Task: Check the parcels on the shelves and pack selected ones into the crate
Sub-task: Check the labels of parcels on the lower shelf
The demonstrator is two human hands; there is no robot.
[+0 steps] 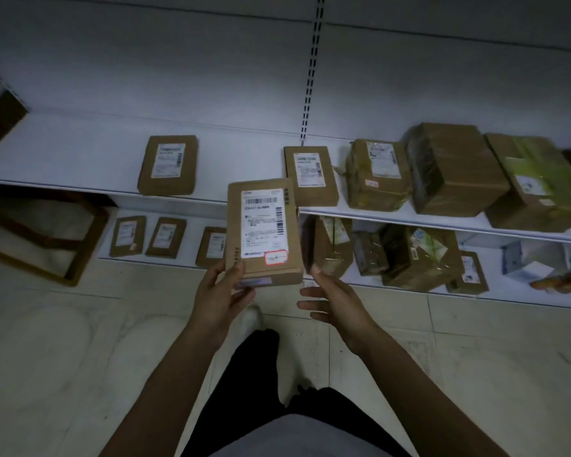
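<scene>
The labelled cardboard parcel (264, 232) hangs just in front of the white shelf (80, 153), your left hand (221, 291) pinching its near corner, your right hand (330, 301) spread and empty beside it. Steady it with both hands, then read the label.

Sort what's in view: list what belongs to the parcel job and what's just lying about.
Job: held parcel, gripped by left hand; right hand, open beside it; upper-shelf parcels; lower-shelf parcels.
Lying about: wooden frame on the floor, use unclear; slotted shelf upright.

Bare shelf (80, 159) left of parcel (168, 164)
</scene>
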